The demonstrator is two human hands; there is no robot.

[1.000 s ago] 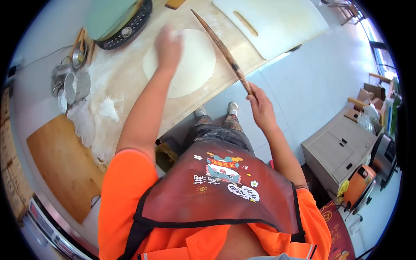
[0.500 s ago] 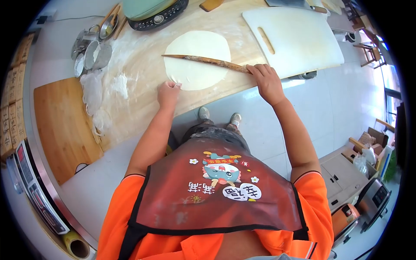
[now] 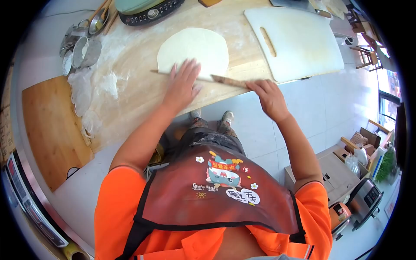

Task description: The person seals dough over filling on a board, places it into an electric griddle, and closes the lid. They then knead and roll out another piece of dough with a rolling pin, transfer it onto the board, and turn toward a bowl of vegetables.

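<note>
A thin sheet of dough [image 3: 199, 45] lies on the floured wooden board [image 3: 134, 82]. Along its near edge runs a slim wooden rolling pin [image 3: 229, 81], its middle covered by the dough's edge and its left tip poking out past the sheet. My left hand [image 3: 182, 84] is open, palm down and fingers stretched, over the covered part of the pin at the dough's near edge; it is slightly blurred. The right end of the pin is gripped by my right hand [image 3: 269, 99], near the board's front edge.
A white cutting board [image 3: 299, 43] lies at the right. At the back stands a green appliance with a dial [image 3: 151, 13]. Left of the dough are loose flour [image 3: 110, 84], a metal sieve [image 3: 86, 52] and a crumpled plastic bag [image 3: 80, 93].
The pin has come from the dough's middle to its near edge, which now covers part of it. My left hand let go of the edge and spread over the pin.
</note>
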